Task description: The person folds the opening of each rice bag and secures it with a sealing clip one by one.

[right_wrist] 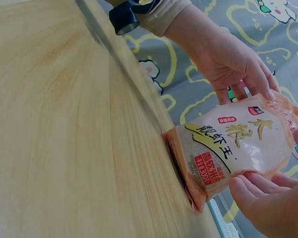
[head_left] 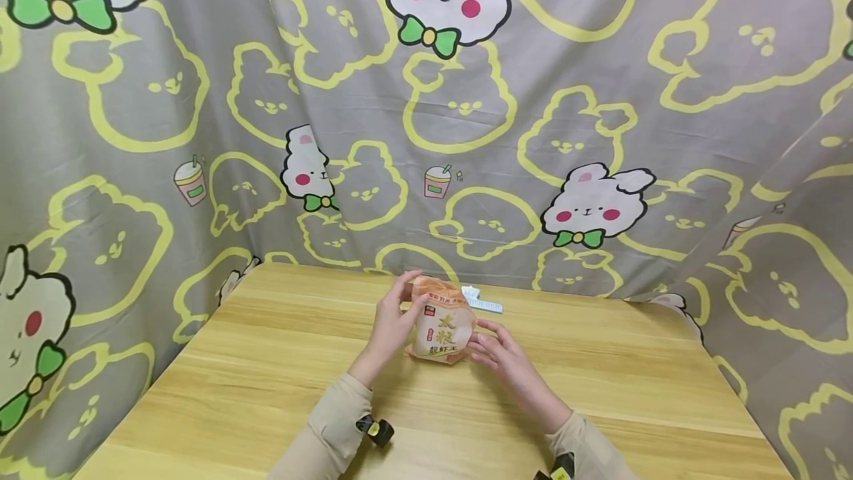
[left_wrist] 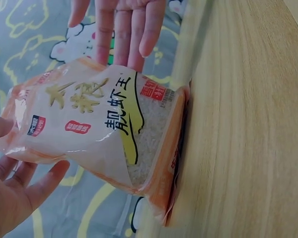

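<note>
A clear and orange plastic bag of rice [head_left: 441,335] with printed characters stands upright on the table, its bottom edge on the wood. At its upper left, my left hand [head_left: 392,326] pinches the bag, thumb on the printed front and fingers behind. On the opposite side, my right hand [head_left: 512,363] rests its fingers against the bag's edge. Those right fingers [left_wrist: 121,32] look nearly straight in the left wrist view. White grains show through the lower window of the rice bag [right_wrist: 233,144] in the right wrist view.
A pale blue and white strip-like object [head_left: 485,306] lies behind the bag to the right, partly hidden by it. The wooden table [head_left: 266,361] ends at a grey patterned curtain [head_left: 360,117] at the back and sides. Black cameras [head_left: 376,430] are strapped to both wrists.
</note>
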A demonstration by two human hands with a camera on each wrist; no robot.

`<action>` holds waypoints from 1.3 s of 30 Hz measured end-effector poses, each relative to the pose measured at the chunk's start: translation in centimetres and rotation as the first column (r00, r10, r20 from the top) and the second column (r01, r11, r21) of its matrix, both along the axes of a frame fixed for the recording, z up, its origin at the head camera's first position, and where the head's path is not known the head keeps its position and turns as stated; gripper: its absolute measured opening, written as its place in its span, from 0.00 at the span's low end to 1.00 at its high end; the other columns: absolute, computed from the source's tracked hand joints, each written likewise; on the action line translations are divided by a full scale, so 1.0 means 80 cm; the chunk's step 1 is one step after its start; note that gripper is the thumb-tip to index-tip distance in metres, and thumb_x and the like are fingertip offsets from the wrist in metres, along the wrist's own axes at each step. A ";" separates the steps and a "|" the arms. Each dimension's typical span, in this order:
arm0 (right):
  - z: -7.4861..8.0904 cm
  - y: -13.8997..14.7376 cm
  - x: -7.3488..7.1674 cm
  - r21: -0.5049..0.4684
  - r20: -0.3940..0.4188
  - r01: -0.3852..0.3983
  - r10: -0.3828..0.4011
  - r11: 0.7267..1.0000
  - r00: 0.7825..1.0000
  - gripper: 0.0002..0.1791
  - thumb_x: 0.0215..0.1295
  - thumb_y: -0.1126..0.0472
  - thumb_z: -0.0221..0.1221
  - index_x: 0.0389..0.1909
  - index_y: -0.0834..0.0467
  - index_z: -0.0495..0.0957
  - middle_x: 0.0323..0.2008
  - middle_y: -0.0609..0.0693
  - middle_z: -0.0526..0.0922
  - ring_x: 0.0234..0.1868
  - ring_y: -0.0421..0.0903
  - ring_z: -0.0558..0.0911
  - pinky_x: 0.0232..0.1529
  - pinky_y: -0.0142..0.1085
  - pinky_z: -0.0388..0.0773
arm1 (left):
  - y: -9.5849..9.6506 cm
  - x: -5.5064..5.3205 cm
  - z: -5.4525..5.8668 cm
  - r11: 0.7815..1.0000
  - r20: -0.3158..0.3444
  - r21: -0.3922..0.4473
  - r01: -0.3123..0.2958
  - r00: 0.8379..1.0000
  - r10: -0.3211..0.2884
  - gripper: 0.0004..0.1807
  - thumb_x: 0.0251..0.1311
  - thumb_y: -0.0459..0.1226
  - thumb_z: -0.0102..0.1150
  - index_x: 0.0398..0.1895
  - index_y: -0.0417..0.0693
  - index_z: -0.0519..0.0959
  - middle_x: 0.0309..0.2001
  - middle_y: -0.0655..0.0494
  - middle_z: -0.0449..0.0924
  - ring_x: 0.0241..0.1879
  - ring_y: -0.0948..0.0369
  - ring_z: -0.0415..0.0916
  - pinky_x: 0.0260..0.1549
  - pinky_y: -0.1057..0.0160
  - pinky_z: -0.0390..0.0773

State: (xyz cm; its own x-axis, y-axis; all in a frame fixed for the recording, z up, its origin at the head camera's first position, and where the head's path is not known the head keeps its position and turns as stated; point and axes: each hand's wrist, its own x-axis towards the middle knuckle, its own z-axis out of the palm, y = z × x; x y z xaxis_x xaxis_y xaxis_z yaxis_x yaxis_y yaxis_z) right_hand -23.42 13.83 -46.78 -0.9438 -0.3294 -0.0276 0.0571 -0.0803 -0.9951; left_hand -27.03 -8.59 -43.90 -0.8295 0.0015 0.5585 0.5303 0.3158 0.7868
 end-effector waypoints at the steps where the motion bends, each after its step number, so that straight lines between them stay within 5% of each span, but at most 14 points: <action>1: 0.000 0.000 -0.001 -0.002 0.003 0.001 -0.001 1.000 1.000 0.30 0.74 0.57 0.48 0.70 0.65 0.53 0.64 0.72 0.68 0.65 0.59 0.72 0.67 0.50 0.68 | 0.001 0.001 0.002 1.000 0.009 -0.003 -0.003 1.000 0.003 0.24 0.63 0.32 0.60 0.62 0.45 0.71 0.37 0.39 0.83 0.39 0.46 0.82 0.36 0.56 0.83; 6: -0.003 0.004 -0.002 0.019 -0.021 -0.021 0.021 1.000 1.000 0.30 0.75 0.56 0.47 0.71 0.66 0.52 0.64 0.72 0.67 0.66 0.60 0.71 0.67 0.50 0.67 | 0.004 0.019 0.024 1.000 0.042 -0.007 0.014 0.999 -0.014 0.24 0.63 0.28 0.59 0.62 0.37 0.70 0.37 0.37 0.81 0.38 0.45 0.80 0.35 0.63 0.84; 12: -0.003 0.007 -0.003 0.039 -0.033 -0.004 0.005 0.999 0.999 0.30 0.75 0.56 0.47 0.70 0.66 0.54 0.65 0.71 0.66 0.67 0.64 0.68 0.67 0.51 0.67 | 0.006 0.032 0.041 1.000 0.013 -0.006 0.023 1.000 -0.023 0.22 0.61 0.27 0.60 0.60 0.34 0.71 0.37 0.38 0.79 0.39 0.46 0.79 0.37 0.58 0.84; 23: 0.008 0.011 -0.013 0.063 -0.098 0.113 -0.107 0.992 0.989 0.27 0.74 0.59 0.49 0.67 0.69 0.60 0.63 0.69 0.68 0.67 0.64 0.68 0.66 0.50 0.69 | 0.000 0.000 0.016 1.000 0.012 -0.013 0.002 1.000 -0.002 0.20 0.63 0.34 0.61 0.58 0.41 0.74 0.45 0.41 0.81 0.45 0.48 0.80 0.41 0.53 0.84; 39: 0.023 -0.002 -0.026 0.080 -0.120 0.106 -0.096 0.991 0.988 0.25 0.74 0.55 0.49 0.63 0.70 0.67 0.65 0.65 0.70 0.68 0.58 0.68 0.69 0.52 0.65 | 0.000 -0.009 0.030 0.992 -0.095 -0.123 -0.013 0.995 0.001 0.13 0.65 0.39 0.60 0.48 0.41 0.80 0.44 0.48 0.81 0.45 0.55 0.78 0.42 0.61 0.83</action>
State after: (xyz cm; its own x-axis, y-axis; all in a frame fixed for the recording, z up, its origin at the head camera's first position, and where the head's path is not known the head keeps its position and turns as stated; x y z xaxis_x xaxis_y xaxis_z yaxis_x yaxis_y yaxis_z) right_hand -25.52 13.64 -44.97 -0.9705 -0.2335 0.0593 -0.0624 0.0060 -0.9980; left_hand -27.78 -8.59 -41.52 -0.7732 0.0697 0.6303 0.5980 0.4109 0.6881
